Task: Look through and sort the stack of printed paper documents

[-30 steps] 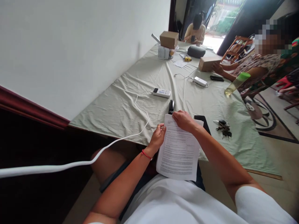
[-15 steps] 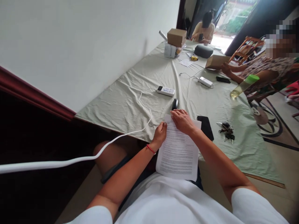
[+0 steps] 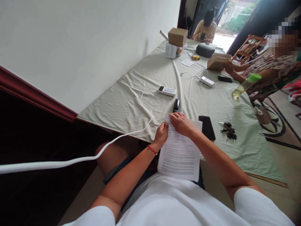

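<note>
A printed sheaf of paper (image 3: 180, 157) rests partly on the table's near edge and partly over my lap. My left hand (image 3: 161, 133) is closed on its left edge near the upper corner, thumb on top. Across the top of the sheet lies my right hand (image 3: 180, 123), palm down with fingers extended to the left and touching the paper. Just beyond those fingers is a small black stapler-like object (image 3: 176, 105), apart from the hand. To the right of the paper lies a black phone (image 3: 207, 128), its left side close to the sheet.
Keys (image 3: 228, 131) lie to the right. White power strips (image 3: 167, 91) with cords, a tilted green-capped bottle (image 3: 245, 85) and cardboard boxes (image 3: 178, 37) are farther off. A white cable (image 3: 113, 142) crosses the table's left edge. Two people sit at the table, one holding a box (image 3: 218, 61).
My right hand has slid slightly left and toward me along the paper's top, uncovering more of the black object. My left hand keeps its hold. The person at right has tilted the box.
</note>
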`<state>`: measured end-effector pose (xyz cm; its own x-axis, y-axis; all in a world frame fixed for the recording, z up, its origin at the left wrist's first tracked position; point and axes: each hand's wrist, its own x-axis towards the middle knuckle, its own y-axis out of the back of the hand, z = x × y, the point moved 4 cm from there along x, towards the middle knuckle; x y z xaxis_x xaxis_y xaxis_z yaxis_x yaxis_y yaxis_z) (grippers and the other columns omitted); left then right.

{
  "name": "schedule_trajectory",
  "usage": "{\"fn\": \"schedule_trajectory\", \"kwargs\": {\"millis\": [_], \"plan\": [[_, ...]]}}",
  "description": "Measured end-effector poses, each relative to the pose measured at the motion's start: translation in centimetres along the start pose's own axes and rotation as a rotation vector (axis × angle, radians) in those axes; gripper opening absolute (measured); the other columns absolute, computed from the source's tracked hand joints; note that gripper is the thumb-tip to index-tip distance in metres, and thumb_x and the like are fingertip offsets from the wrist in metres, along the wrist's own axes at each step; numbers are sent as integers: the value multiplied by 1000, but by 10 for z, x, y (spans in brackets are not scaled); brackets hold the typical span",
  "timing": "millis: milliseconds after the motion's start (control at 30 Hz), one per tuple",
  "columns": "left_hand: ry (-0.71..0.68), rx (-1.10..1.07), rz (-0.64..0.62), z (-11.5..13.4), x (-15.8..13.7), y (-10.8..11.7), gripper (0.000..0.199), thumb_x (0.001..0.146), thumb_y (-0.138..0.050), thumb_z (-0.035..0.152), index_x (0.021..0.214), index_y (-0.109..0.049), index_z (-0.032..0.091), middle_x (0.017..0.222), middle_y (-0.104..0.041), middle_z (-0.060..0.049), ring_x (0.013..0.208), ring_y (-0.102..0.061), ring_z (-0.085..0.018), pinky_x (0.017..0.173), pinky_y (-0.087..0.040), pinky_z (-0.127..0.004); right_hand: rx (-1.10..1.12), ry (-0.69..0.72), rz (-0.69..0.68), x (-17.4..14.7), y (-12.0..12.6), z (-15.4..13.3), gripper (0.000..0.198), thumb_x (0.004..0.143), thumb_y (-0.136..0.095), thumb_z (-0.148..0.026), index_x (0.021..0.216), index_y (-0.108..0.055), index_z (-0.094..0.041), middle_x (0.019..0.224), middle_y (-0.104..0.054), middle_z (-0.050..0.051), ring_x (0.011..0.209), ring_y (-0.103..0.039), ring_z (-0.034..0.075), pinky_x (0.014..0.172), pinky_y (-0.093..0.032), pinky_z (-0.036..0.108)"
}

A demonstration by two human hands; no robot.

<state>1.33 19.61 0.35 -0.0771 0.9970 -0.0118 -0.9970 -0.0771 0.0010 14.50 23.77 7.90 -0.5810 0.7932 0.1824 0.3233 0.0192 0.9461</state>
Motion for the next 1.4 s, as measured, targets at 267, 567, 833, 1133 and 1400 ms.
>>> {"fn": "schedule_trajectory", "kwargs": {"millis": [267,567,833,1133,1400], "plan": [[-19,122,29,5,-1,7,28,105,-46,31,79,-52,22,72,-56,1,71,-54,-16,70,-41,-28,25,-52,0,0,-1,2,45,109,-36,-26,145,-59,-14,134,-70,17,127,-60,30,114,-44,48],[37,150,100,2,1,14,27,103,-48,23,76,-52,22,75,-59,0,74,-55,-17,73,-41,-28,-33,-168,-68,0,0,12,38,109,-38,-28,121,-73,-21,120,-75,12,110,-66,25,98,-48,39],[287,-112,-10,-6,16,1,30,98,-53,28,69,-48,21,65,-50,2,60,-45,-13,60,-37,-27,201,-441,-222,11,-6,60,29,99,-55,-33,95,-79,-18,85,-74,3,77,-63,16,73,-45,26],[464,-43,-123,-19,48,-18,26,77,-67,16,58,-49,21,56,-46,1,55,-42,-13,54,-33,-28,154,-549,-272,37,-18,113,25,92,-58,-27,83,-79,-16,73,-69,3,68,-56,14,64,-40,27],[473,-8,-123,-17,45,-16,33,80,-65,14,54,-45,21,56,-41,2,54,-36,-11,54,-29,-29,176,-553,-304,49,-21,127,26,93,-59,-30,93,-83,-20,87,-76,5,79,-65,17,72,-46,27]]}}
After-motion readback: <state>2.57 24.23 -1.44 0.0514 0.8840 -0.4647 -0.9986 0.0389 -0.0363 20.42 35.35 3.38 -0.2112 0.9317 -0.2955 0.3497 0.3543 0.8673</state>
